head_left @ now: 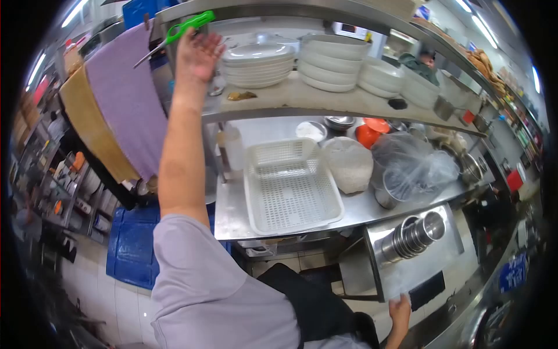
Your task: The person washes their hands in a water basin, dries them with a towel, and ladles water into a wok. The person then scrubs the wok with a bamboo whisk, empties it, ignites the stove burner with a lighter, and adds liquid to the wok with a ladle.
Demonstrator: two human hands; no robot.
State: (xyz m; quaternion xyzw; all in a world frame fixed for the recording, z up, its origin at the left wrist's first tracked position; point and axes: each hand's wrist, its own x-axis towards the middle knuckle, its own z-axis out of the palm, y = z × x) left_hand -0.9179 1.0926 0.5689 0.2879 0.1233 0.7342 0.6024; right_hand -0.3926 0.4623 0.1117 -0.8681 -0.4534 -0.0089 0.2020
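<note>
My left hand (199, 55) is raised at the upper left, palm in view and fingers apart. Green-handled scissors (190, 26) lie against its thumb side, their blades pointing down to the left. White plates (258, 67) are stacked on the shelf just right of this hand. Low on the right, my right hand (400, 311) has its fingers curled at the near edge of a metal tray (401, 282); what they grip is too small to make out. Nested steel cups (410, 237) lie tilted on that tray.
A white perforated basket (293, 192) sits on the steel table (232, 206), beside a filled bag (349, 166) and clear plastic (415, 168). Bowls (331, 64) stand on the shelf. Purple cloth (128, 96) hangs left, above a blue bin (132, 244). A person (421, 65) is behind the shelf.
</note>
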